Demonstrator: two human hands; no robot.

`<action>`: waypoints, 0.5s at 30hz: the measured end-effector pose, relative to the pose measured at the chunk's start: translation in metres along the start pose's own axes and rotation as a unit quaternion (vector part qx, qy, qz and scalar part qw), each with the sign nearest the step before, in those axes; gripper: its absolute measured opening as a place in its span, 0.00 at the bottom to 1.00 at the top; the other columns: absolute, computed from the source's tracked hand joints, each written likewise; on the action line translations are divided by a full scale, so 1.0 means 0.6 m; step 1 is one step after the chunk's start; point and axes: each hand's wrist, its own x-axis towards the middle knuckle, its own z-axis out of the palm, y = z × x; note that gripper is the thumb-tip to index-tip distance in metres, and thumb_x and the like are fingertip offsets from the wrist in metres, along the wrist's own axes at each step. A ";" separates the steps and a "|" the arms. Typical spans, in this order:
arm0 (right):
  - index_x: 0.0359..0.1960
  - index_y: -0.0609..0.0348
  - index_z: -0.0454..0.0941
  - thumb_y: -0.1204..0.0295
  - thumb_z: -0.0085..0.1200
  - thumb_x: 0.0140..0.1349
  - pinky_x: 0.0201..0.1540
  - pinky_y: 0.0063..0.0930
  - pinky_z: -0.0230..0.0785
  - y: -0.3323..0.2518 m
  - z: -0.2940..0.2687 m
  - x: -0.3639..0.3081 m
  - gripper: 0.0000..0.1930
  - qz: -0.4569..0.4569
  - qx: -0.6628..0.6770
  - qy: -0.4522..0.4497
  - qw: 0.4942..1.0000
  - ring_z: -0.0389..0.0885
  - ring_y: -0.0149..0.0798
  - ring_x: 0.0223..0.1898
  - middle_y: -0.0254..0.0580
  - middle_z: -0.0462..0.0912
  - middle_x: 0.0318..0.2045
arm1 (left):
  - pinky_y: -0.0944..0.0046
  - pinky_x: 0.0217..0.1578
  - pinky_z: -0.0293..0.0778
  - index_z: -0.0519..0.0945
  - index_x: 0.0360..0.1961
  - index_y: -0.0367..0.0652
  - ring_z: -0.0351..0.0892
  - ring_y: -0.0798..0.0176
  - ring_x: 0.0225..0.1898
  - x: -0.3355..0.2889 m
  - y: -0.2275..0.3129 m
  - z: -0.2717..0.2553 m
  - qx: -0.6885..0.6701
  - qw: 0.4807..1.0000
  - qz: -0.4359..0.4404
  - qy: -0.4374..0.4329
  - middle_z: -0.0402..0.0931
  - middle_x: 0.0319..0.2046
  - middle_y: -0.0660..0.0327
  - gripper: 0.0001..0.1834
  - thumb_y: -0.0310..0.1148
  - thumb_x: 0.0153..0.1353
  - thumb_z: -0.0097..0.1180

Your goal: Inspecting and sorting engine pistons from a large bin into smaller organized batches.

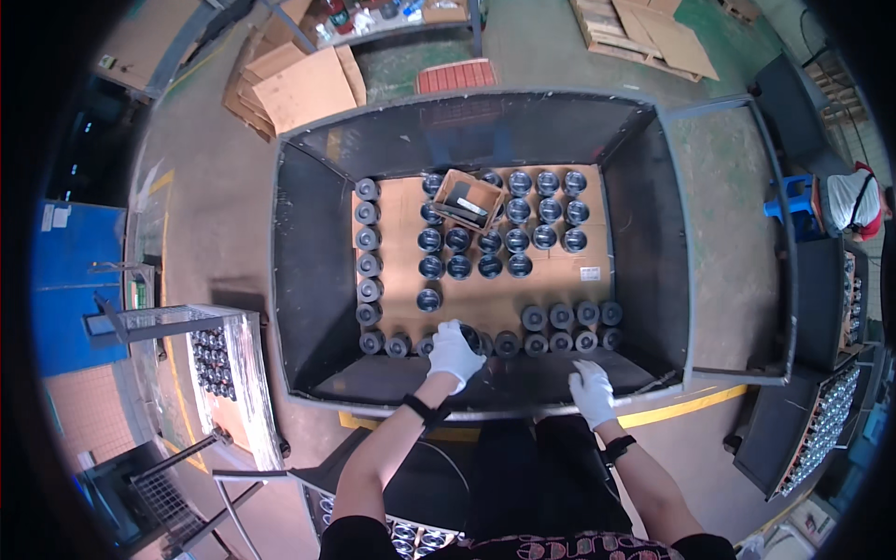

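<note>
head view: your left hand (455, 353) is covering dark round part (475, 336) along near row in metal bin (646, 243); can't tell if gripping. your right hand (592, 390) is extending over near wall, fingers loosely straightened. cardboard sheet (397, 280) is lying beneath parts.

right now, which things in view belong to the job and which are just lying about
In hand, apparently:
left hand among dark cylinders
right hand at dark bin rim
cardboard liner

Lying about, apparently:
cardboard sheets
wooden pallet
small open box, role unclear
</note>
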 end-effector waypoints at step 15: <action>0.41 0.55 0.83 0.76 0.56 0.60 0.31 0.44 0.76 0.005 0.083 0.022 0.08 0.128 -0.151 0.026 0.980 0.82 0.50 0.27 0.44 0.84 0.26 | 0.52 0.64 0.65 0.64 0.66 0.35 0.65 0.43 0.62 0.502 -0.322 0.392 0.209 0.965 0.089 0.130 0.68 0.58 0.48 0.37 0.32 0.54 0.62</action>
